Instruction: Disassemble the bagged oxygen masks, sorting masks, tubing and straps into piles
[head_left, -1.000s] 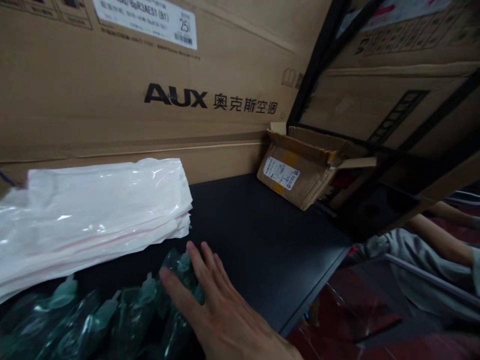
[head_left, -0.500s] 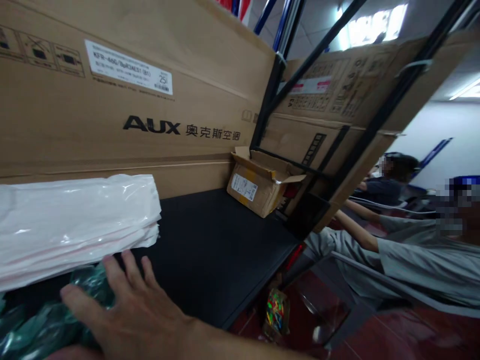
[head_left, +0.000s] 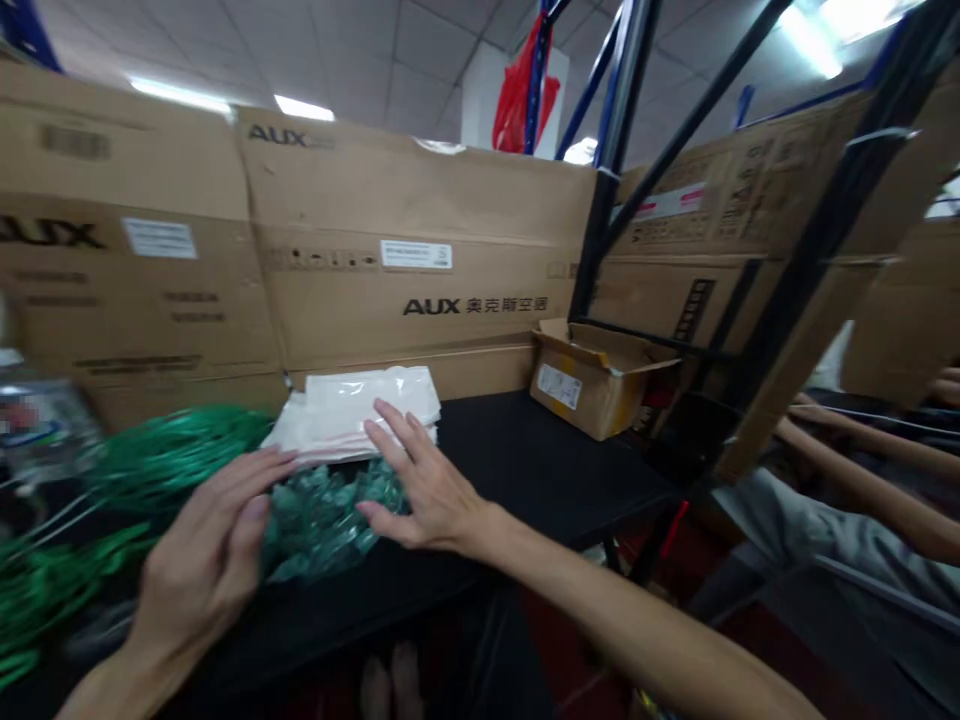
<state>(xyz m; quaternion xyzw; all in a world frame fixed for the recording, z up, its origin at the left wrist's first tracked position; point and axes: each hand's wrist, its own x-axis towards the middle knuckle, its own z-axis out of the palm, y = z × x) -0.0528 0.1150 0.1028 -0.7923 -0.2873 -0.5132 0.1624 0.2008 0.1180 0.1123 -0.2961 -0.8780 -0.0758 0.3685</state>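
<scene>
A crumpled heap of green translucent plastic (head_left: 319, 525) lies on the black table between my hands. My left hand (head_left: 214, 545) is at its left side, fingers stretched toward a stack of white plastic bags (head_left: 367, 395). On the other side, my right hand (head_left: 427, 485) is spread over the right edge of the heap and the front of the stack. Neither hand grips anything that I can see; whether the fingertips touch the plastic, I cannot tell. A coil of green cord (head_left: 180, 450) sits just beyond my left hand.
Large AUX cartons (head_left: 420, 210) wall off the back. An opened small cardboard box (head_left: 592, 385) stands at the right of the black table (head_left: 510, 450). More green cord (head_left: 67, 590) and a clear plastic bottle (head_left: 45, 420) are at left. Beyond a dark metal post (head_left: 600, 230) sits another person (head_left: 832, 530).
My view has swung left and back, bringing my left hand, the green cord and more cartons into sight. My right hand stays spread by the green plastic.
</scene>
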